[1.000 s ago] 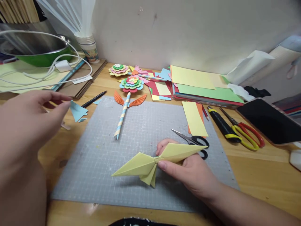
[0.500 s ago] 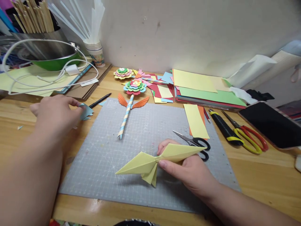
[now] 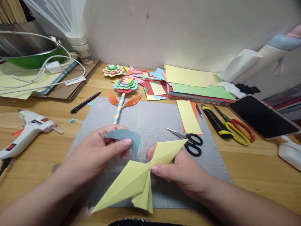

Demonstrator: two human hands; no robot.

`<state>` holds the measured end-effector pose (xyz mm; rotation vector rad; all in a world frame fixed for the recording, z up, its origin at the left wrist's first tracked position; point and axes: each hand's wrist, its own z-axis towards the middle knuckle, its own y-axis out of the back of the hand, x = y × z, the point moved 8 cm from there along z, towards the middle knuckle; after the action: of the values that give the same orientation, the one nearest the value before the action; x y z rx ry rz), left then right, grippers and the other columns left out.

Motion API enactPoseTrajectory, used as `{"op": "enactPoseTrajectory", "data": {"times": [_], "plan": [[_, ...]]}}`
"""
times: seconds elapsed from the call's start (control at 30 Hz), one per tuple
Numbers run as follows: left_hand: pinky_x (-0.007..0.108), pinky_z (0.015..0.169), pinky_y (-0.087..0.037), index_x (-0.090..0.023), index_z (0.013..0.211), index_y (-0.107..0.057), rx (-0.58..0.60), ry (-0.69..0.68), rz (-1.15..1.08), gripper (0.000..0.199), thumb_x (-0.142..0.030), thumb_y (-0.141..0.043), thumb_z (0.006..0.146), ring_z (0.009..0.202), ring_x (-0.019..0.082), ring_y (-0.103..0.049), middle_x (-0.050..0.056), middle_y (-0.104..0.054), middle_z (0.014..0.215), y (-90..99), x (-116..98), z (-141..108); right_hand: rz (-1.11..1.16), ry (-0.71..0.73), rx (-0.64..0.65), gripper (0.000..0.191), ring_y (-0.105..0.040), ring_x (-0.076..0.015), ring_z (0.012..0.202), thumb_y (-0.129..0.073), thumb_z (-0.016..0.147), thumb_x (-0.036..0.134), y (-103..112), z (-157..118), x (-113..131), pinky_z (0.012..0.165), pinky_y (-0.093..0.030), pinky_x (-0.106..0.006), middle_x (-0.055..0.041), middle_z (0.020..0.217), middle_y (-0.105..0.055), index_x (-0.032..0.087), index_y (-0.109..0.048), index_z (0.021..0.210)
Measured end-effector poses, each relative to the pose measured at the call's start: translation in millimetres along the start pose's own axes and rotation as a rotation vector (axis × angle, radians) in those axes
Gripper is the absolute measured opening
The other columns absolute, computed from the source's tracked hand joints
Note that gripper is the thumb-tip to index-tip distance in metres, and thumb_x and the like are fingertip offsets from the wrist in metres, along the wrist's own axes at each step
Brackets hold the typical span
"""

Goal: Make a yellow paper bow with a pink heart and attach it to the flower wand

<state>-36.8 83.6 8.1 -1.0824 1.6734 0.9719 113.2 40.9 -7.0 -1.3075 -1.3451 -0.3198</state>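
Blue paper piece [image 3: 127, 137] moved from worktop [image 3: 251, 163] at left to over cutting mat [image 3: 160, 119], pinched in left hand [image 3: 101, 150], thumb and fingers closed; curved, ragged at one end. Yellow folded paper [image 3: 124, 182] now tilted more, pleated, two pointed wings, narrow middle, short fanned tail, pinched above mat by right hand [image 3: 174, 166], thumb on the middle.

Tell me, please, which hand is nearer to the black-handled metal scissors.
Right: the right hand is just this side of the scissors; the left hand is well left of them.
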Motion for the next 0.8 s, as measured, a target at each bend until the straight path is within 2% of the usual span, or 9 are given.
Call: {"op": "enactPoseTrajectory", "data": {"times": [0.13, 0.23, 0.4, 0.57, 0.7, 0.8], "plan": [[0.019, 0.057, -0.045, -0.022, 0.085, -0.059, 0.168, 0.118, -0.225, 0.013, -0.033, -0.067, 0.082, 0.059, 0.009, -0.055, -0.005, -0.062, 0.064, -27.6, 5.6, -6.0, 0.082, -0.045, 0.118, 0.018, -0.059, -0.0109, 0.073, -0.076, 0.073, 0.021, -11.6, 1.1, -3.0, 0.083, -0.048, -0.027, 0.0023, 0.079, -0.065, 0.022, -0.070, 0.089], [0.019, 0.059, -0.047, -0.021, 0.082, -0.058, 0.204, 0.151, -0.294, 0.013, -0.029, -0.068, 0.081, 0.059, 0.008, -0.056, -0.005, -0.062, 0.063, -35.9, 3.8, -9.0, 0.069, -0.074, 0.153, 0.021, -0.063, -0.0140, 0.084, -0.074, 0.075, 0.024, -14.2, 0.6, -7.3, 0.093, -0.045, -0.032, -0.0014, 0.091, -0.070, 0.021, -0.071, 0.095], [0.020, 0.061, -0.049, -0.019, 0.075, -0.060, 0.203, 0.094, -0.182, 0.011, -0.023, -0.070, 0.077, 0.062, 0.009, -0.057, -0.004, -0.063, 0.067, -34.2, -2.4, -9.0, 0.048, -0.127, 0.118, 0.031, -0.065, -0.0169, 0.087, -0.076, 0.072, 0.029, -9.4, -0.4, -14.6, 0.091, -0.047, -0.035, -0.0039, 0.094, -0.071, 0.018, -0.070, 0.100], [0.018, 0.058, -0.048, -0.019, 0.072, -0.060, 0.184, 0.026, -0.110, 0.009, -0.020, -0.068, 0.076, 0.060, 0.008, -0.056, -0.005, -0.062, 0.066, -32.9, -11.0, -8.7, 0.073, -0.113, 0.127, 0.026, -0.064, -0.0135, 0.083, -0.075, 0.075, 0.027, -9.5, -1.2, -14.3, 0.088, -0.046, -0.031, -0.0012, 0.088, -0.070, 0.019, -0.070, 0.098], [0.019, 0.054, -0.046, -0.021, 0.074, -0.060, 0.090, 0.012, -0.046, 0.011, -0.027, -0.069, 0.077, 0.057, 0.009, -0.053, -0.005, -0.060, 0.064, -23.9, -8.9, -9.3, 0.020, -0.076, 0.076, 0.013, -0.059, -0.0114, 0.076, -0.077, 0.073, 0.024, -2.2, -1.0, -13.7, 0.077, -0.047, -0.026, 0.0015, 0.079, -0.066, 0.020, -0.072, 0.084], [0.021, 0.054, -0.046, -0.024, 0.081, -0.060, -0.002, 0.036, -0.027, 0.015, -0.035, -0.069, 0.077, 0.057, 0.011, -0.054, -0.005, -0.060, 0.062, -12.1, 0.5, -8.2, -0.077, -0.027, 0.032, 0.013, -0.055, -0.0129, 0.075, -0.078, 0.071, 0.027, 3.6, -0.7, -11.6, 0.069, -0.045, -0.026, 0.0001, 0.079, -0.065, 0.020, -0.072, 0.080]]}}
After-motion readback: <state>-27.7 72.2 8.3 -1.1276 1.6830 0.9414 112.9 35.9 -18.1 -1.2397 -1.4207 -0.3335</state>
